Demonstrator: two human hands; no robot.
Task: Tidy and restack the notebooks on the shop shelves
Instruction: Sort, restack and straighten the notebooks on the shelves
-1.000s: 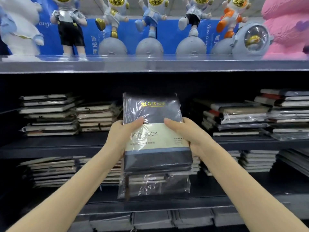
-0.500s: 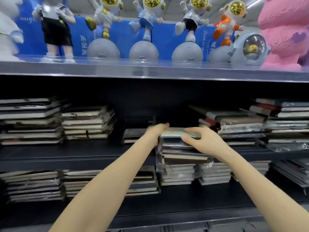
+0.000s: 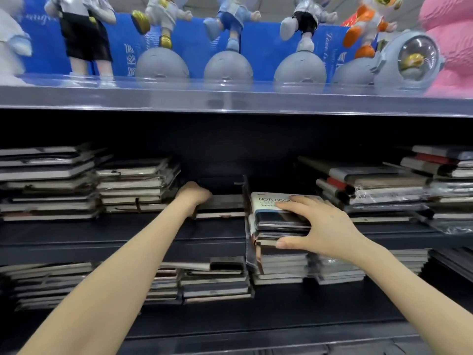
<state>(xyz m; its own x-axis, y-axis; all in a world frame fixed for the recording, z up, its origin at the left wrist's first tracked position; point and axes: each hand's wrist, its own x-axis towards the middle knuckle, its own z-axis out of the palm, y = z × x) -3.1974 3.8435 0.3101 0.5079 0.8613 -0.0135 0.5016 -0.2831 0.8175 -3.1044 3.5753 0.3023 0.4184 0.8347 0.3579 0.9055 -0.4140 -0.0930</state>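
Head view, stock count:
1. Your right hand [image 3: 317, 224]: one, thumb beneath and fingers over one wrapped notebook bundle [image 3: 275, 217], at the middle shelf [image 3: 76, 233] front edge.
2. Your left hand [image 3: 193, 198]: one, on the low stack [image 3: 222, 204] just beside it; finger spread cannot be told.

Dark navy shelving [image 3: 102, 242] spans the view. Its top shelf [image 3: 230, 101], with a glossy pale front edge, carries astronaut figurines [image 3: 230, 21] before blue boards [image 3: 263, 47], with a pink figure [image 3: 450, 47] at the right.

Figurines [image 3: 231, 34] stand on the top shelf [image 3: 230, 99], above the notebook stacks [image 3: 135, 187].
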